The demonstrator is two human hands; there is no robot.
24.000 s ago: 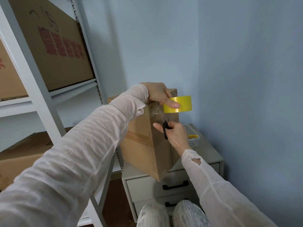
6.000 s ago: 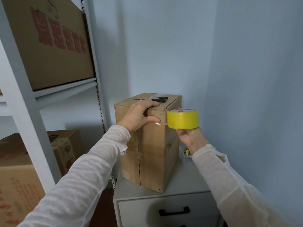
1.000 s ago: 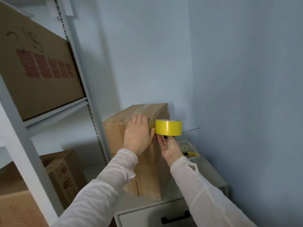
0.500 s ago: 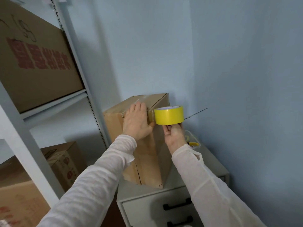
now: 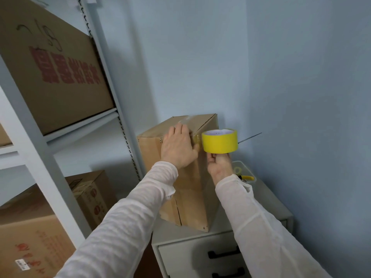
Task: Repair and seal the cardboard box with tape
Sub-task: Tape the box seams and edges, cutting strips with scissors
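With the left hand pressing flat on the tall brown cardboard box and the right hand grasping the yellow tape roll, a skewed pull could wrinkle or lift the strip.

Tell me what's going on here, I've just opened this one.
A person is taping a cardboard box that stands on a grey drawer cabinet. The left hand presses flat on the box's upper front, by its top right corner, where the tape's end sits. The right hand grips a yellow tape roll from below, just off that corner, with a short stretch of tape running to the box. The strip is not yet cut.
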